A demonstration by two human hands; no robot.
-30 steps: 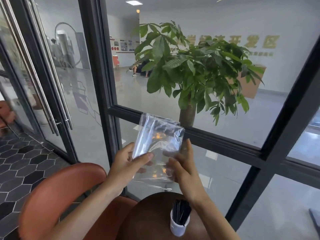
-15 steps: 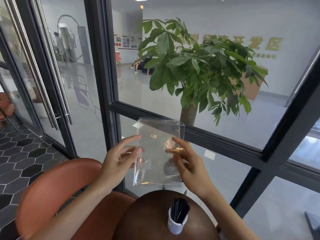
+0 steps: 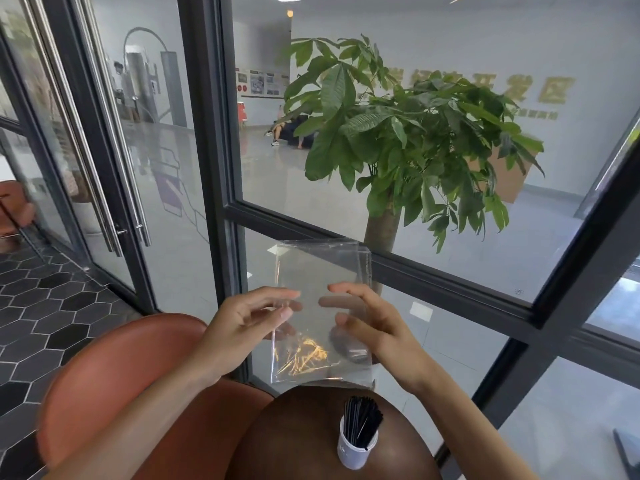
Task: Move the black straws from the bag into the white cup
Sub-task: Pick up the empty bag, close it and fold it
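Pinching one bag (image 3: 322, 271): left hand (image 3: 242, 327), right hand (image 3: 377, 327).

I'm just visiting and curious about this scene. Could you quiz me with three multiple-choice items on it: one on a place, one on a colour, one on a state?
1. Where are the straws?
A. in the cup
B. in the bag
C. on the chair

2. What colour is the cup?
A. red
B. white
C. green

3. What is in the bag?
A. straws
B. leaves
C. no straws

Key: 1 A, they stand upright in the cup on the table. 2 B, its wall is white. 3 C, the clear bag held by the left hand and right hand shows none.
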